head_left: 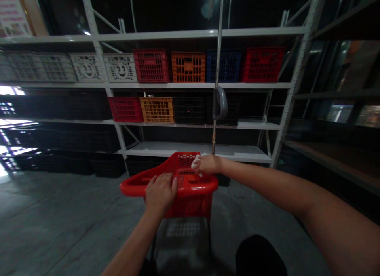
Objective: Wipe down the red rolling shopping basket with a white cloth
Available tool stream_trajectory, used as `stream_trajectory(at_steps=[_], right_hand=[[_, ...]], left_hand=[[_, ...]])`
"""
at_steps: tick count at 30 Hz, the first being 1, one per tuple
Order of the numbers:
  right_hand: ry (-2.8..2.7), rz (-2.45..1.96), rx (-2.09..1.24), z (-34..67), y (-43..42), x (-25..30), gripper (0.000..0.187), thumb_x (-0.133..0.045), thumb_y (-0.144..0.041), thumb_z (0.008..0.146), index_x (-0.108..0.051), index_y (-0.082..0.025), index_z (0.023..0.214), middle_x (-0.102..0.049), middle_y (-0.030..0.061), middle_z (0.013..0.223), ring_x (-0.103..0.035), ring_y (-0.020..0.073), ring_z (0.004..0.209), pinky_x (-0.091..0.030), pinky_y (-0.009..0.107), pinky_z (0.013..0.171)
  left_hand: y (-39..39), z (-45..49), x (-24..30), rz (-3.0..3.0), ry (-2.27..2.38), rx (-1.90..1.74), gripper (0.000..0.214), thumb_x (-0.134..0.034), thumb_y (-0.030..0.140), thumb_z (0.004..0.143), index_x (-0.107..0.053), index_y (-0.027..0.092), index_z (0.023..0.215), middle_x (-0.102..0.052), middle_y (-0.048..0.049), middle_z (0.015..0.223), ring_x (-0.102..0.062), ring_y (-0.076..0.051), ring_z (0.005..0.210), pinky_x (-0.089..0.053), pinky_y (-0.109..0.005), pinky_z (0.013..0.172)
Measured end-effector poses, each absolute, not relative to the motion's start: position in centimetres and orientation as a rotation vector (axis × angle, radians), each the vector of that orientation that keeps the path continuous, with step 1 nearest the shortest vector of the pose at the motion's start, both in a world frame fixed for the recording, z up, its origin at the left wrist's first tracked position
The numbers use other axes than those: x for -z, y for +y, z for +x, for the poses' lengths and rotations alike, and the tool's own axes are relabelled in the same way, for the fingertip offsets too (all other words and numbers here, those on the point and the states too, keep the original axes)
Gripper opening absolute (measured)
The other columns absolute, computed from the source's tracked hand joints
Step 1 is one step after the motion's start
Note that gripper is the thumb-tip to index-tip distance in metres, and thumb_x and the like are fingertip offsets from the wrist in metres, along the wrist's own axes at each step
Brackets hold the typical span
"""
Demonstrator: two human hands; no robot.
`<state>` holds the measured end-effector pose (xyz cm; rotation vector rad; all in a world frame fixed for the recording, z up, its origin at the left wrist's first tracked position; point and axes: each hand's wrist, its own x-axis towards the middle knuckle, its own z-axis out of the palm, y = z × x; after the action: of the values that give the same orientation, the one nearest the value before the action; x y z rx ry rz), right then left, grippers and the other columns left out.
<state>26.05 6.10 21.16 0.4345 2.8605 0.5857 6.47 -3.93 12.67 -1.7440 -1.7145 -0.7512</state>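
A red plastic shopping basket (190, 189) stands on top of a dark grey crate (182, 240) right in front of me. My left hand (160, 193) grips the basket's near rim, fingers curled over the edge. My right hand (206, 164) rests on the basket's far right rim, closed around a small white cloth (196, 163). A long metal handle pole with a grey loop grip (220, 103) rises from behind the basket.
Grey metal shelving (196, 85) faces me with red, orange, blue, black and white crates in rows. The lowest shelf board (192, 149) shows bare. Black crates are stacked at left. More racks stand at right. Concrete floor (59, 220) spreads around.
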Motion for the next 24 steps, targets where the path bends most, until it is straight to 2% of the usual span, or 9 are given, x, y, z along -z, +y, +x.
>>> stream_trajectory(at_steps=[2, 4, 10, 15, 19, 24], right_hand=[[2.732, 0.495, -0.506, 26.2, 5.8, -20.7, 0.025, -0.047, -0.023, 0.084, -0.067, -0.011, 0.092, -0.067, 0.0152, 0.094, -0.06, 0.0242, 0.091, -0.038, 0.034, 0.081], [2.621, 0.595, -0.402, 26.5, 5.4, -20.3, 0.027, -0.045, -0.022, 0.085, -0.068, -0.008, 0.091, -0.067, 0.017, 0.091, -0.061, 0.0247, 0.087, -0.041, 0.032, 0.074], [2.647, 0.586, -0.152, 27.7, 4.6, -20.5, 0.035, -0.034, -0.023, 0.091, -0.064, -0.012, 0.104, -0.067, 0.0104, 0.098, -0.061, 0.0167, 0.083, -0.04, 0.023, 0.067], [2.572, 0.716, -0.178, 26.9, 5.2, -20.2, 0.03, -0.044, -0.013, 0.083, -0.064, -0.011, 0.106, -0.065, 0.0137, 0.105, -0.059, 0.0218, 0.096, -0.041, 0.027, 0.076], [2.513, 0.861, -0.205, 25.6, 6.4, -20.0, 0.028, -0.049, -0.011, 0.077, -0.067, -0.004, 0.097, -0.066, 0.0196, 0.099, -0.061, 0.0274, 0.091, -0.044, 0.032, 0.073], [2.573, 0.948, -0.134, 26.1, 5.9, -20.4, 0.027, -0.049, -0.017, 0.078, -0.069, -0.006, 0.091, -0.068, 0.0161, 0.094, -0.063, 0.0236, 0.083, -0.044, 0.028, 0.068]], left_hand=[[-3.9, 6.7, -12.7, -1.745, -1.72, 0.753, 0.037, -0.034, 0.037, 0.086, -0.061, 0.016, 0.101, -0.066, -0.0078, 0.103, -0.059, -0.022, 0.097, -0.035, -0.039, 0.094], [-3.7, 6.9, -12.7, -1.741, -1.733, 0.756, 0.037, -0.033, 0.036, 0.086, -0.061, 0.017, 0.101, -0.066, -0.0077, 0.103, -0.059, -0.022, 0.097, -0.034, -0.039, 0.094], [-3.2, 7.0, -12.4, -1.74, -1.754, 0.782, 0.038, -0.033, 0.035, 0.085, -0.061, 0.016, 0.102, -0.066, -0.008, 0.104, -0.058, -0.022, 0.099, -0.034, -0.039, 0.095], [-3.1, 7.6, -12.7, -1.765, -1.741, 0.756, 0.038, -0.032, 0.037, 0.086, -0.06, 0.017, 0.099, -0.066, -0.0078, 0.101, -0.058, -0.022, 0.096, -0.035, -0.039, 0.093], [-2.8, 8.4, -13.0, -1.759, -1.75, 0.745, 0.039, -0.028, 0.038, 0.088, -0.061, 0.017, 0.095, -0.067, -0.0075, 0.095, -0.059, -0.023, 0.092, -0.036, -0.04, 0.09], [-2.3, 8.6, -13.2, -1.739, -1.768, 0.758, 0.04, -0.027, 0.037, 0.088, -0.061, 0.017, 0.092, -0.066, -0.0083, 0.094, -0.058, -0.022, 0.092, -0.036, -0.039, 0.09]])
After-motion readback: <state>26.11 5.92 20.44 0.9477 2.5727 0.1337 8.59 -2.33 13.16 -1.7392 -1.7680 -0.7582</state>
